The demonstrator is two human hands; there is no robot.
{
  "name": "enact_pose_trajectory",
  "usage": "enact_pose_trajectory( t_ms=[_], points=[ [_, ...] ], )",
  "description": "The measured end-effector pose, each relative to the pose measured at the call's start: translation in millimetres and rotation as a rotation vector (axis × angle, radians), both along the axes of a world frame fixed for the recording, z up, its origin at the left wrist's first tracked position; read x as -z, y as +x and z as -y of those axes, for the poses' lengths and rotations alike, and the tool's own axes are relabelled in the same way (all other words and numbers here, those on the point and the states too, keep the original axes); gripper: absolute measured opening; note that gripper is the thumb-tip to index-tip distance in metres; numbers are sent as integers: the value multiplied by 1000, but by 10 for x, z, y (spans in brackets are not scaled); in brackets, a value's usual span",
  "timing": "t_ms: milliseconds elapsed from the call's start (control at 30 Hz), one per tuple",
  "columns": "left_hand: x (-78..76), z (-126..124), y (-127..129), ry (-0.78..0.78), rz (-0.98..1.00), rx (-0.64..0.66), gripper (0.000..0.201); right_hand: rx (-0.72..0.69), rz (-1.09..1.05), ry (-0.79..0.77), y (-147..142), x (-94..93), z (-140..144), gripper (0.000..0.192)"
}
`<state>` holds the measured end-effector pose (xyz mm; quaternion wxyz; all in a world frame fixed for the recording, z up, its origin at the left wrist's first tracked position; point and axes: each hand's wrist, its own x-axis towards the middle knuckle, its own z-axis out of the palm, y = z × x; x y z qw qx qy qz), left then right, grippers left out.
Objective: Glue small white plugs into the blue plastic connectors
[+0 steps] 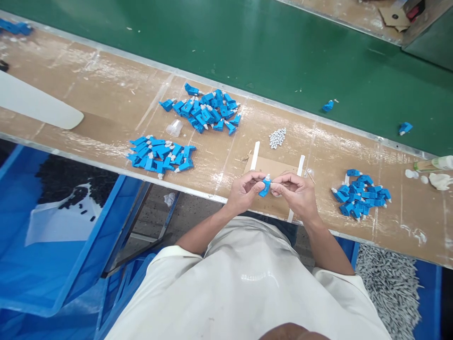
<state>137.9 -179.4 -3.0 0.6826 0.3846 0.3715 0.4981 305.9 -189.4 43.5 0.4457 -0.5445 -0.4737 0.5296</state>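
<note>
Between the thumb and fingers of my left hand [245, 191] is a small blue plastic part [264, 187] with a whitish tip pointing away from me. My right hand [296, 192] is pinched at the part's right side; whatever lies between its fingertips is too small to make out. Both hands are above a cardboard piece [272, 166] taped to the bench with white strips. Just beyond it lies a small heap of grey pieces [277, 138]. Similar blue parts form one pile [363, 193] to the right and two piles at the left, a near one [161, 155] and a farther one [205, 109].
A green conveyor belt [247, 47] runs behind the bench, with two loose blue parts on it. A clear plastic cup [174, 127] sits between the left piles. Below the bench are a blue bin [74, 269] with black pieces and a heap of grey pieces [387, 288].
</note>
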Motion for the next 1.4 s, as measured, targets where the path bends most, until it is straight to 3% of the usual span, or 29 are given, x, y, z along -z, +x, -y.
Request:
enact_pose_trajectory(
  t_ms=[167, 400, 633, 733, 833, 933, 1000, 1100, 1200, 1300, 1400],
  points=[
    [-61, -11, -37, 4, 30, 103, 45, -23, -124, -135, 73, 26, -52, 41],
    [-163, -71, -38, 50, 34, 157, 44, -27, -205, -142, 60, 30, -46, 46],
    [-176, -120, -105, 194, -71, 229, 39, -68, -216, -171, 86, 40, -71, 46],
    [-208, -456, -210, 382, -394, 194, 29, -48, -178, -207, 144, 44, -83, 49],
    [-325, -1042, -396, 561, -945, 64, 17, -24, -131, -191, 278, -5, -74, 50],
    [-510, -1552, -556, 530, -1462, 36, 19, 10, -98, -153, 505, -101, -37, 47],
    [-629, -1747, -542, 477, -1674, 18, 24, 28, -69, -146, 684, -174, -2, 46],
    [-752, -1925, -188, 543, -1692, 0, 29, 96, -7, -106, 909, -264, 53, 42],
    [-768, -2169, 570, 647, -1508, 143, 31, 156, 17, -39, 1017, -311, 111, 38],
    [-681, -2507, 1420, 564, -1441, 321, 36, 135, 14, -38, 1061, -298, 200, 33],
    [-545, -2761, 1975, 443, -1451, 335, 44, 137, 6, -76, 1138, -234, 321, 35]
  ],
)
